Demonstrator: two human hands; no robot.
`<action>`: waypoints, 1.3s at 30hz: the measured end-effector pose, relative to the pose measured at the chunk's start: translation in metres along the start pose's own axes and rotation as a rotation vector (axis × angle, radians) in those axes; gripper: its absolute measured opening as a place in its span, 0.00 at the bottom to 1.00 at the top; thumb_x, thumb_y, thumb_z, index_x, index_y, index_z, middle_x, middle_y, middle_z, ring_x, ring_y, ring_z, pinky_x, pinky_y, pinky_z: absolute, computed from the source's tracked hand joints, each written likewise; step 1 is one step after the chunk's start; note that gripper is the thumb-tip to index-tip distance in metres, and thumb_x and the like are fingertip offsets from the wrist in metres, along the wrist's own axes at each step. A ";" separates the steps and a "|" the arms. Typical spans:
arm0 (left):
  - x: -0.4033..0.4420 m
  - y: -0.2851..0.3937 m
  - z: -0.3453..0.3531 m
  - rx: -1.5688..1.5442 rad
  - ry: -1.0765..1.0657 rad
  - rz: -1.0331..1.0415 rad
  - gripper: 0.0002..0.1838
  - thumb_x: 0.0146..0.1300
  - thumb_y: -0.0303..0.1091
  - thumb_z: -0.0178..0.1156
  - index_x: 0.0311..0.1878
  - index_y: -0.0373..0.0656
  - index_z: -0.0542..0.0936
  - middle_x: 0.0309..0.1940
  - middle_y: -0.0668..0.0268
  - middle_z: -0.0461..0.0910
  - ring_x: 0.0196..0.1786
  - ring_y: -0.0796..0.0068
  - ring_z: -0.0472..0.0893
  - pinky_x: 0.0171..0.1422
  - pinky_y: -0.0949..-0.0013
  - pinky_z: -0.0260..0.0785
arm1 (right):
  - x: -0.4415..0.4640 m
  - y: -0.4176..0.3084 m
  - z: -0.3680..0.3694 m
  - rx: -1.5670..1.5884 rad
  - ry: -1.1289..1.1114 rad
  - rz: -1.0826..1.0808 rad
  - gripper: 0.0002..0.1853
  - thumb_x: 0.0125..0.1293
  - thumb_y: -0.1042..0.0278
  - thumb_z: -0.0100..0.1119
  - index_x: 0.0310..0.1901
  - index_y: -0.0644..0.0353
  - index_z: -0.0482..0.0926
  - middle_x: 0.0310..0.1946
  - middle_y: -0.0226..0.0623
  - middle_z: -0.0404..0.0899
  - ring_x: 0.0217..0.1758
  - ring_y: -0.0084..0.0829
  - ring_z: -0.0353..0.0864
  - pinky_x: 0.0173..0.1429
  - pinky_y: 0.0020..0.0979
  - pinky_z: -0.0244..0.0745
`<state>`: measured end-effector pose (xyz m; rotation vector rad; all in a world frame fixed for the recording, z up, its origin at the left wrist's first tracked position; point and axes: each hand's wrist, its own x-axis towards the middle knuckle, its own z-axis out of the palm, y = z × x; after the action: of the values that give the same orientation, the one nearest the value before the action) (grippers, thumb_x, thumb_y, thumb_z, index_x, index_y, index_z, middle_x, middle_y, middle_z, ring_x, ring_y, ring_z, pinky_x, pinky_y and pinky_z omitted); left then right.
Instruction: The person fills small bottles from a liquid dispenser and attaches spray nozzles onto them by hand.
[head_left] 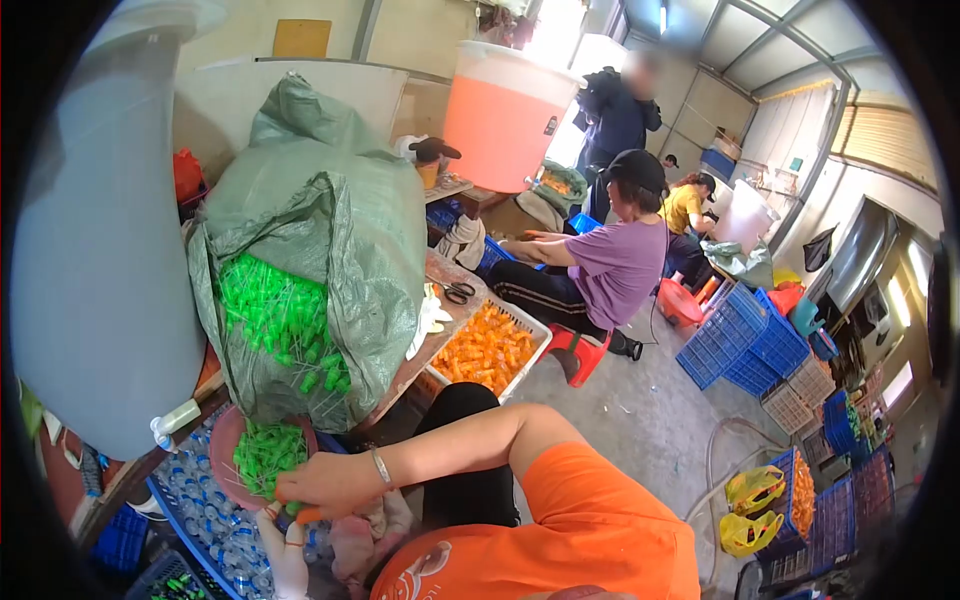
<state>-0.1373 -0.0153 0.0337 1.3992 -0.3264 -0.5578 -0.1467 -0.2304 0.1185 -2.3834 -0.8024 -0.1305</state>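
Note:
My right hand [318, 485], with orange bands on its fingers, is closed at the edge of a pink bowl [222, 462]. The bowl holds green spray tops [268, 452] with thin clear tubes. A bit of green shows at the right fingertips, seemingly a spray top. Just below, my left hand [286, 556] is close to the right fingertips, its fingers bent; what it holds is hidden. Under both hands is a blue crate [180, 520] of small clear bottles [215, 525]. Beyond the bowl, a large green woven sack [370, 215] lies open, showing more green spray tops [275, 310].
A grey barrel [100, 260] with a tap stands at left. Scissors [456, 291] lie on the bench [405, 375] beside a white crate [540, 350] of orange pieces. A person in purple [620, 250] sits on a red stool [580, 358]. Blue crates [735, 335] are stacked at right.

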 end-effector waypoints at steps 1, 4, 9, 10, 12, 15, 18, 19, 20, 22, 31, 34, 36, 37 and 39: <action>-0.002 -0.001 0.001 -0.006 0.000 0.003 0.20 0.64 0.23 0.48 0.60 0.36 0.64 0.48 0.62 0.68 0.46 0.74 0.70 0.54 0.73 0.64 | -0.001 -0.001 0.002 -0.024 -0.003 -0.017 0.19 0.65 0.52 0.54 0.35 0.64 0.77 0.26 0.46 0.78 0.32 0.53 0.79 0.36 0.47 0.73; -0.008 0.002 0.014 0.295 0.054 0.298 0.21 0.63 0.23 0.49 0.60 0.35 0.64 0.50 0.60 0.67 0.53 0.69 0.68 0.62 0.68 0.61 | 0.001 0.000 0.009 -0.075 -0.029 -0.073 0.20 0.66 0.51 0.53 0.34 0.64 0.78 0.24 0.45 0.79 0.29 0.52 0.79 0.35 0.46 0.72; -0.015 -0.012 0.020 0.626 0.193 0.466 0.21 0.64 0.25 0.50 0.60 0.35 0.64 0.50 0.62 0.66 0.51 0.71 0.68 0.60 0.69 0.63 | 0.003 0.010 0.025 0.396 -0.276 0.366 0.21 0.66 0.49 0.55 0.43 0.63 0.77 0.34 0.46 0.81 0.35 0.45 0.81 0.39 0.40 0.74; -0.016 -0.014 0.017 0.585 0.202 0.455 0.20 0.65 0.25 0.51 0.60 0.36 0.64 0.50 0.63 0.67 0.50 0.73 0.68 0.58 0.70 0.63 | 0.002 0.008 0.028 0.489 -0.262 0.405 0.21 0.66 0.49 0.56 0.43 0.63 0.78 0.33 0.45 0.82 0.33 0.44 0.80 0.39 0.40 0.74; -0.017 -0.019 0.012 0.494 0.216 0.436 0.20 0.66 0.27 0.51 0.61 0.37 0.65 0.49 0.64 0.67 0.47 0.76 0.68 0.55 0.72 0.64 | -0.002 0.003 0.032 0.589 -0.250 0.453 0.20 0.65 0.50 0.57 0.43 0.62 0.78 0.33 0.44 0.82 0.32 0.43 0.80 0.39 0.39 0.74; -0.030 0.005 -0.012 0.321 0.229 0.252 0.20 0.67 0.28 0.51 0.61 0.39 0.65 0.50 0.66 0.68 0.45 0.78 0.67 0.52 0.74 0.63 | -0.006 -0.003 0.030 0.489 -0.095 0.281 0.18 0.64 0.53 0.59 0.42 0.62 0.79 0.33 0.42 0.83 0.36 0.39 0.82 0.42 0.37 0.74; -0.033 -0.002 -0.080 0.242 0.406 0.146 0.19 0.69 0.31 0.52 0.62 0.43 0.66 0.50 0.67 0.69 0.40 0.82 0.66 0.46 0.77 0.61 | -0.014 0.015 0.023 0.394 -0.234 0.252 0.19 0.65 0.52 0.58 0.44 0.61 0.78 0.35 0.43 0.82 0.38 0.41 0.82 0.44 0.39 0.74; -0.035 -0.011 -0.107 0.293 0.559 0.200 0.20 0.69 0.31 0.52 0.62 0.42 0.66 0.51 0.67 0.69 0.42 0.81 0.67 0.49 0.77 0.62 | -0.018 0.023 0.023 0.346 -0.303 0.239 0.19 0.66 0.51 0.57 0.44 0.61 0.78 0.36 0.44 0.82 0.39 0.42 0.82 0.46 0.40 0.73; -0.037 -0.019 -0.135 0.345 0.713 0.254 0.20 0.69 0.32 0.52 0.63 0.41 0.66 0.52 0.67 0.69 0.45 0.80 0.68 0.51 0.76 0.63 | -0.022 0.030 0.025 0.352 -0.304 0.240 0.19 0.66 0.51 0.57 0.44 0.61 0.78 0.36 0.44 0.82 0.39 0.42 0.82 0.46 0.40 0.73; -0.043 -0.053 -0.212 0.261 0.895 0.388 0.21 0.70 0.32 0.52 0.64 0.37 0.65 0.56 0.62 0.70 0.52 0.72 0.70 0.59 0.71 0.64 | -0.028 0.045 0.032 0.208 -0.300 0.240 0.17 0.64 0.54 0.58 0.43 0.61 0.77 0.35 0.44 0.81 0.39 0.45 0.81 0.44 0.41 0.74; -0.099 -0.156 -0.395 1.226 1.190 -0.237 0.25 0.68 0.38 0.54 0.64 0.33 0.68 0.53 0.54 0.77 0.52 0.61 0.75 0.63 0.63 0.65 | -0.028 0.065 0.076 -0.180 -0.204 0.040 0.11 0.60 0.60 0.58 0.34 0.61 0.77 0.30 0.43 0.82 0.34 0.47 0.82 0.38 0.45 0.76; -0.107 -0.164 -0.396 1.217 1.065 -0.305 0.24 0.68 0.37 0.52 0.64 0.35 0.68 0.55 0.55 0.76 0.54 0.62 0.74 0.63 0.64 0.64 | -0.030 0.070 0.081 -0.211 -0.229 0.035 0.11 0.62 0.61 0.55 0.33 0.61 0.75 0.30 0.43 0.80 0.33 0.47 0.81 0.37 0.46 0.75; -0.112 -0.167 -0.398 1.210 0.985 -0.347 0.24 0.69 0.37 0.51 0.65 0.37 0.68 0.56 0.56 0.75 0.55 0.63 0.73 0.64 0.64 0.64 | -0.032 0.071 0.081 -0.227 -0.240 0.031 0.10 0.62 0.61 0.54 0.33 0.61 0.74 0.30 0.43 0.80 0.32 0.46 0.81 0.37 0.46 0.75; -0.117 -0.168 -0.400 1.208 0.949 -0.371 0.23 0.69 0.37 0.50 0.65 0.37 0.68 0.56 0.57 0.75 0.56 0.64 0.73 0.64 0.65 0.64 | -0.032 0.071 0.081 -0.226 -0.214 0.017 0.10 0.61 0.61 0.55 0.32 0.60 0.75 0.29 0.43 0.80 0.32 0.46 0.81 0.36 0.46 0.75; -0.131 -0.165 -0.406 1.209 0.880 -0.422 0.23 0.70 0.37 0.48 0.65 0.39 0.68 0.58 0.58 0.74 0.57 0.65 0.72 0.64 0.65 0.63 | -0.030 0.070 0.084 -0.217 -0.161 -0.012 0.11 0.59 0.61 0.57 0.31 0.60 0.77 0.26 0.44 0.81 0.32 0.47 0.82 0.35 0.45 0.76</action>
<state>-0.0595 0.3824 -0.1781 2.7463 0.4596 0.0425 -0.1391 -0.2412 0.0057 -2.6199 -0.9176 -0.0314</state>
